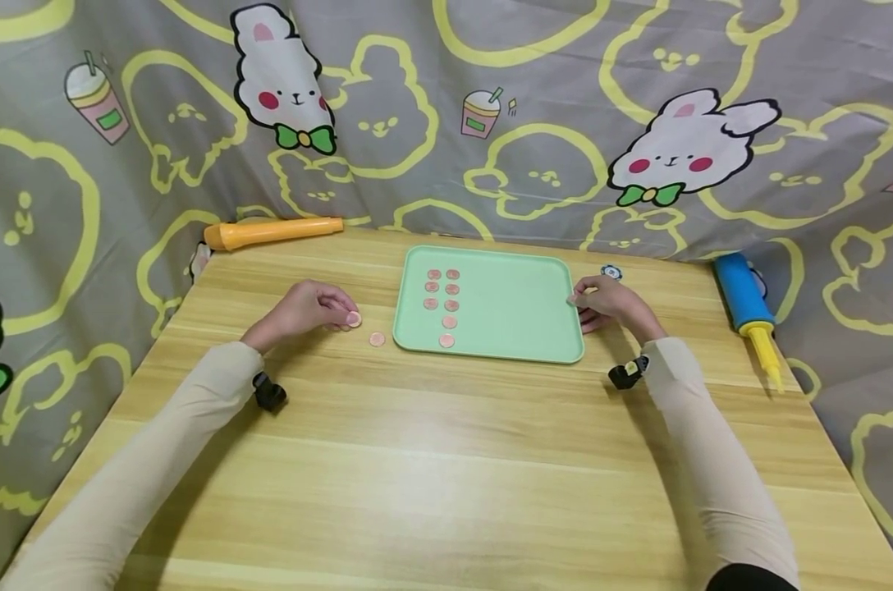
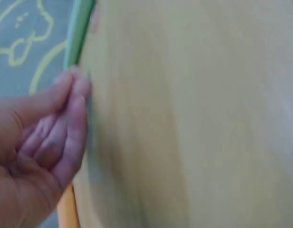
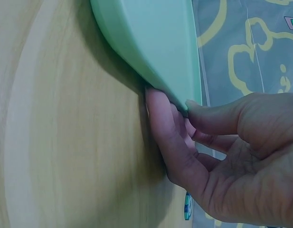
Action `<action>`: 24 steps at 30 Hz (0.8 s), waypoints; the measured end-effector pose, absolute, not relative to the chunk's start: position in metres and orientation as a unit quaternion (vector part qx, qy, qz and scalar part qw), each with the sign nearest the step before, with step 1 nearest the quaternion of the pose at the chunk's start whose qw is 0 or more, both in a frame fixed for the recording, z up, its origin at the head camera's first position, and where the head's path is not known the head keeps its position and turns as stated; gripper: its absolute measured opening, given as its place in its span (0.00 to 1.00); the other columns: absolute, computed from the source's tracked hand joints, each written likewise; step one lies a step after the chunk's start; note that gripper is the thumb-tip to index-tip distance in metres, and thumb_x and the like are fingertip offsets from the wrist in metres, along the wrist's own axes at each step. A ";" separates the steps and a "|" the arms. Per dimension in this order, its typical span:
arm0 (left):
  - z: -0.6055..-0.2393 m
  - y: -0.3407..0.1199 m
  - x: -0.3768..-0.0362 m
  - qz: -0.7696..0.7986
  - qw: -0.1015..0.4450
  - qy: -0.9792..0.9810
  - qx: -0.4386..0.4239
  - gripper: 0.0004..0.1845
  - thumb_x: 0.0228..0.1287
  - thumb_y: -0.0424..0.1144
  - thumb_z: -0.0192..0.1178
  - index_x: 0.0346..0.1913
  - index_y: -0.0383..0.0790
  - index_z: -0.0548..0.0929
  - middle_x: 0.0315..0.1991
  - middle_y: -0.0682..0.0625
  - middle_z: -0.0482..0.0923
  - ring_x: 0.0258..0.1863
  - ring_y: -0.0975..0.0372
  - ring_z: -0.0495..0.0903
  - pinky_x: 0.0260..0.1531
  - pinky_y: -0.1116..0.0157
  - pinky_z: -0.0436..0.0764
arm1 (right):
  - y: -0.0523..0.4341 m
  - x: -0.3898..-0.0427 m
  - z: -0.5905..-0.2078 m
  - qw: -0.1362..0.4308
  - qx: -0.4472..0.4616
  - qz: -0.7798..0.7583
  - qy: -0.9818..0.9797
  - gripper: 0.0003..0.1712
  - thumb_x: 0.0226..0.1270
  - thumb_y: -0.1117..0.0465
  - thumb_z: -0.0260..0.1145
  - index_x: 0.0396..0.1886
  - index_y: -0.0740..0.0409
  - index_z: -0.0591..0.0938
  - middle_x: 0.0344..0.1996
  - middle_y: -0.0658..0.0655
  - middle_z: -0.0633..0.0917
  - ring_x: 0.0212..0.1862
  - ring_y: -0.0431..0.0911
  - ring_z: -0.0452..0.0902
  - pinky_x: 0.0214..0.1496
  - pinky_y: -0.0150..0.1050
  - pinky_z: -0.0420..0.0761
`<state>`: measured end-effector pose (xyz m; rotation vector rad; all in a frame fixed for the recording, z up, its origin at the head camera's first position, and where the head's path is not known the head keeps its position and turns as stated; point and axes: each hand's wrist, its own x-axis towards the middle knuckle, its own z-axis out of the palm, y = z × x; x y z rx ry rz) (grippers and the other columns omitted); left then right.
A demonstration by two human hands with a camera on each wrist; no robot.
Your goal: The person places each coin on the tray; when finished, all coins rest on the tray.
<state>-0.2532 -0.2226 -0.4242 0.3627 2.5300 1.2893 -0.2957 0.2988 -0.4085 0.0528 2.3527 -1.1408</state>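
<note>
A copper-coloured coin is pinched between the thumb and fingers of my left hand, just left of the tray. Flat on the wood beside the tray's left edge lies a loose coin. The light green tray carries several similar coins in two columns on its left side. My right hand grips the tray's right edge; in the right wrist view the thumb lies over the rim with fingers below it. The left wrist view is blurred, and the pinched coin hardly shows between the fingertips.
An orange microphone-shaped object lies at the back left of the wooden table. A blue and yellow pump lies at the right edge. Behind the right hand is a small blue-and-white disc. A patterned curtain hangs around the table.
</note>
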 end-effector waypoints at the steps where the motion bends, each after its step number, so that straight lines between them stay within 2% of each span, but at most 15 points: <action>1: -0.423 -0.221 -0.253 0.456 0.142 0.872 0.110 0.11 0.68 0.38 0.73 0.45 0.32 0.89 0.37 0.42 0.91 0.33 0.60 0.89 0.35 0.66 0.88 | 0.299 -0.296 -0.408 0.260 0.019 -0.421 0.869 0.15 0.85 0.63 0.56 0.57 0.72 0.71 0.35 0.58 0.80 0.32 0.44 0.83 0.40 0.43 0.91; 10: -0.413 -0.202 -0.253 0.546 0.165 0.820 0.048 0.15 0.69 0.34 0.71 0.51 0.26 0.86 0.43 0.38 0.90 0.39 0.56 0.91 0.46 0.60 0.89 | 0.299 -0.296 -0.410 0.264 0.028 -0.425 0.865 0.15 0.85 0.62 0.55 0.58 0.71 0.71 0.37 0.59 0.79 0.33 0.45 0.83 0.40 0.42 0.91; 16: -0.409 -0.189 -0.256 0.570 0.171 0.803 0.036 0.15 0.69 0.32 0.71 0.53 0.25 0.86 0.42 0.41 0.91 0.39 0.57 0.91 0.49 0.57 0.89 | 0.299 -0.297 -0.410 0.264 0.028 -0.422 0.867 0.15 0.85 0.62 0.55 0.58 0.71 0.71 0.37 0.59 0.80 0.34 0.45 0.82 0.41 0.43 0.91; 20: -0.409 -0.179 -0.260 0.585 0.184 0.789 0.035 0.15 0.70 0.31 0.69 0.54 0.25 0.85 0.44 0.40 0.91 0.39 0.59 0.91 0.51 0.57 0.88 | 0.299 -0.297 -0.410 0.262 0.030 -0.420 0.868 0.15 0.85 0.62 0.55 0.59 0.71 0.72 0.37 0.59 0.80 0.33 0.45 0.83 0.40 0.43 0.91; 24: -0.410 -0.169 -0.263 0.598 0.191 0.777 0.048 0.16 0.72 0.29 0.66 0.57 0.23 0.84 0.50 0.35 0.89 0.39 0.62 0.91 0.53 0.56 0.87 | 0.299 -0.295 -0.410 0.260 0.034 -0.419 0.869 0.15 0.85 0.62 0.55 0.59 0.71 0.72 0.38 0.60 0.80 0.34 0.45 0.83 0.40 0.42 0.90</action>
